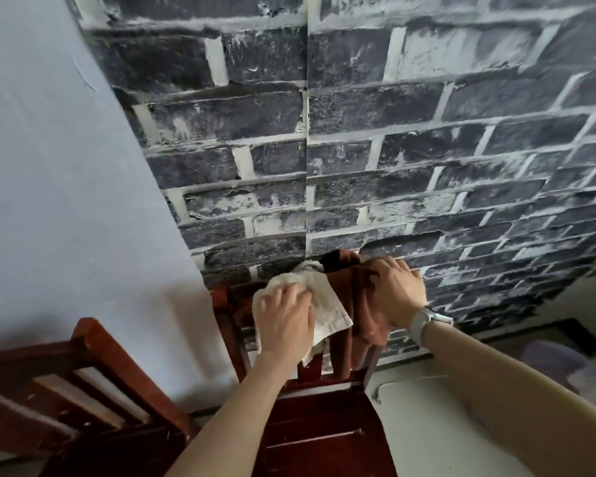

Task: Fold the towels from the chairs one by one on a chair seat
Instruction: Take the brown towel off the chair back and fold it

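Both hands are up on the chair back, each on its own towel. The left hand (pixel 284 316) lies on the white towel (pixel 327 304), fingers curled into the cloth near its top, bunching it; it grips that towel. The right hand (pixel 398 292) is on the brown towel (pixel 367 321), fingers bent over the cloth at the top rail, gripping it where it hangs over. There's a pale watch (pixel 422 323) on that wrist. The two towels sit side by side, touching, white one to the left and overlapping the brown one's edge, both draped over the back of the chair (pixel 320 438) right in front. The white one's lower corner hangs down across the slats; the brown one droops lower on the right side. The dark red seat is below the forearms, with nothing lying on the part I can see. A second chair (pixel 93 370) of the same red wood stands to the left, angled, its slatted back toward us. Behind it all runs a dark brick-pattern wall (pixel 393 149), with a plain pale wall (pixel 66 201) on the left. The picture is a little blurred around the hands.
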`<state>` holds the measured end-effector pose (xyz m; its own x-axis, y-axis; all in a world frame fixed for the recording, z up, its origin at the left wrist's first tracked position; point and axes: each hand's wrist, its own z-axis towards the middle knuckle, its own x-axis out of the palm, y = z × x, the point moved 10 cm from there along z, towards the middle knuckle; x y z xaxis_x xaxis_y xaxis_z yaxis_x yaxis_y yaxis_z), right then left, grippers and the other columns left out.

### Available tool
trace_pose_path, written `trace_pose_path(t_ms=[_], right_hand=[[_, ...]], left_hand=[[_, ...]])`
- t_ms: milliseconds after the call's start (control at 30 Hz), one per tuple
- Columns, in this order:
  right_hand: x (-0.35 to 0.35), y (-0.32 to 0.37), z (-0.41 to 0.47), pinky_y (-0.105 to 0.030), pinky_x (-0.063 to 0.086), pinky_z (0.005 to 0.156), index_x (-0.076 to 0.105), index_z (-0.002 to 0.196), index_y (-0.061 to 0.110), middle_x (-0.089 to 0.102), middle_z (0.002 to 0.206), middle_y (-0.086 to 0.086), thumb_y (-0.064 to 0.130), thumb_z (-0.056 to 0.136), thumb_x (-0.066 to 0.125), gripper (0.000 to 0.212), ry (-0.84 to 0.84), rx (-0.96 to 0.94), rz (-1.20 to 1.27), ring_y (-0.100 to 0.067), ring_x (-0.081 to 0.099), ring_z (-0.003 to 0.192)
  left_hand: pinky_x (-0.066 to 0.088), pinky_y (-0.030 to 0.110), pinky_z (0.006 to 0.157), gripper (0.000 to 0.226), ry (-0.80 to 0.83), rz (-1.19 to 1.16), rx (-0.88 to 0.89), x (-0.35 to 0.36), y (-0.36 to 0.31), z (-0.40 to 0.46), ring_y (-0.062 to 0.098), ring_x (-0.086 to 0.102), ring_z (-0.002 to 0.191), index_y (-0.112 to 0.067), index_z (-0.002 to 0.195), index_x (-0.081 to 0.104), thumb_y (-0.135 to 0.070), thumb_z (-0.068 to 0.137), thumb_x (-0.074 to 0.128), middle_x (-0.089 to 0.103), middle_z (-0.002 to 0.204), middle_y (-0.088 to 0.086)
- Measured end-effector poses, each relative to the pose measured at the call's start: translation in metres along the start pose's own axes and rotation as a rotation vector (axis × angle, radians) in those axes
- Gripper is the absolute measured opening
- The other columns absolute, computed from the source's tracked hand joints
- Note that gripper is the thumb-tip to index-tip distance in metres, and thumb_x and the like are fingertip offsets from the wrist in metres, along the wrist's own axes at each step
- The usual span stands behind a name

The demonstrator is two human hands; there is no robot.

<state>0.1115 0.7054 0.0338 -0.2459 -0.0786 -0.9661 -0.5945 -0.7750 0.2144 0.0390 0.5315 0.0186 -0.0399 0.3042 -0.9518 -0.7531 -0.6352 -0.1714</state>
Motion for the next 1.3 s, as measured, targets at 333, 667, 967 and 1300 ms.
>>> trace_pose_path(t_ms=[333, 667, 967, 1300], right_hand=[[-0.167, -0.08, -0.053, -0.03, 0.032, 0.076, 0.053, 0.095, -0.009, 0.051, 0.097, -0.028, -0.005, 0.088, 0.045, 0.012, -0.722, 0.185, 0.555, -0.037, 0.05, 0.089], [-0.217, -0.169, -0.138, -0.028, 0.035, 0.076, 0.051, 0.104, 0.007, 0.055, 0.093, -0.011, 0.012, 0.091, 0.04, 0.017, -0.906, 0.311, 0.703, -0.021, 0.05, 0.085], [-0.249, -0.208, -0.185, -0.001, 0.037, 0.065, 0.06, 0.092, 0.009, 0.059, 0.081, 0.0, 0.002, 0.088, 0.053, 0.011, -0.826, 0.318, 0.71, -0.002, 0.051, 0.068], [-0.186, -0.262, -0.22, -0.026, 0.04, 0.068, 0.054, 0.06, 0.022, 0.055, 0.065, 0.002, 0.004, 0.081, 0.064, 0.03, -0.069, 0.511, 0.535, -0.014, 0.049, 0.067]], left_hand=[[0.035, 0.039, 0.095, 0.033, 0.113, 0.11, -0.098, -0.006, -0.004, 0.016, 0.022, 0.043, 0.118, -0.025, 0.115, 0.057, -0.039, 0.09, 0.039, 0.054, 0.123, -0.003], [0.029, 0.028, 0.103, 0.049, -0.066, -0.557, 0.341, -0.057, -0.153, 0.019, 0.016, 0.04, 0.127, -0.021, 0.135, 0.04, -0.036, 0.09, 0.051, 0.046, 0.135, -0.001], [0.033, 0.01, 0.097, 0.046, 0.145, -0.997, 0.662, -0.073, -0.302, -0.005, -0.003, 0.044, 0.113, -0.019, 0.125, 0.055, -0.027, 0.081, 0.062, 0.055, 0.125, -0.003], [0.049, 0.024, 0.071, 0.033, 0.091, -0.732, 0.597, -0.099, -0.343, 0.033, 0.018, 0.064, 0.084, -0.021, 0.101, 0.072, -0.003, 0.081, 0.053, 0.071, 0.103, 0.002]])
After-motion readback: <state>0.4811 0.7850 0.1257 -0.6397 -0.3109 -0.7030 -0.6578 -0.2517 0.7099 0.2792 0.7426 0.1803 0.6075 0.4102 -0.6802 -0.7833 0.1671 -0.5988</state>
